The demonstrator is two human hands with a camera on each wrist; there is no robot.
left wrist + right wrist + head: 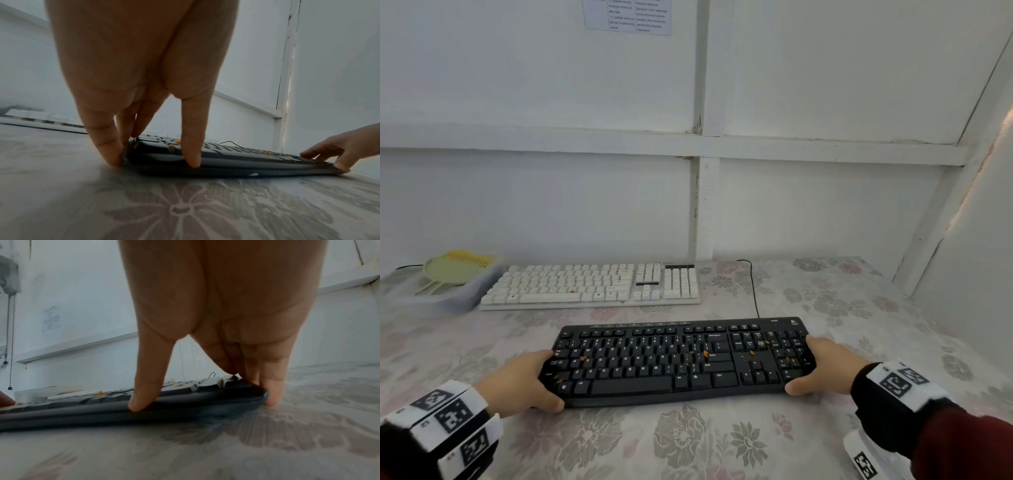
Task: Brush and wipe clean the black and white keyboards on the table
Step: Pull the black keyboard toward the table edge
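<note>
Black keyboard (674,359) sits on the flowered table cloth (722,442), near edge, w/ a hand at each short end. Left hand (524,380) grips the left end: thumb on the front edge, other fingers curled round the end; left wrist view shows the fingertips (111,155) down at the cloth beside the case, so whether they reach under it can't be told. Right hand (825,366) grips the right end the same way, thumb on the front lip, fingers (271,386) wrapped round the corner; their tips are hidden behind the case. Keyboard looks about flat; whether it is lifted off the cloth can't be told.

Orange crumbs (705,353) lie between the two hands, scattered over the keys, some just inside the right fingers on the numpad. Key legends mostly too small to read.

White keyboard (592,284) lies beyond the fingers, well apart, toward the wall; a few specks on it, blurry. Past the left fingers, a pale tray (438,294) w/ a green-yellow brush set (458,269), smeared, details unclear. Thin black cable (753,287) runs beyond the black keyboard's back edge. Both wrists wear marker bands, cut off by the frame.
</note>
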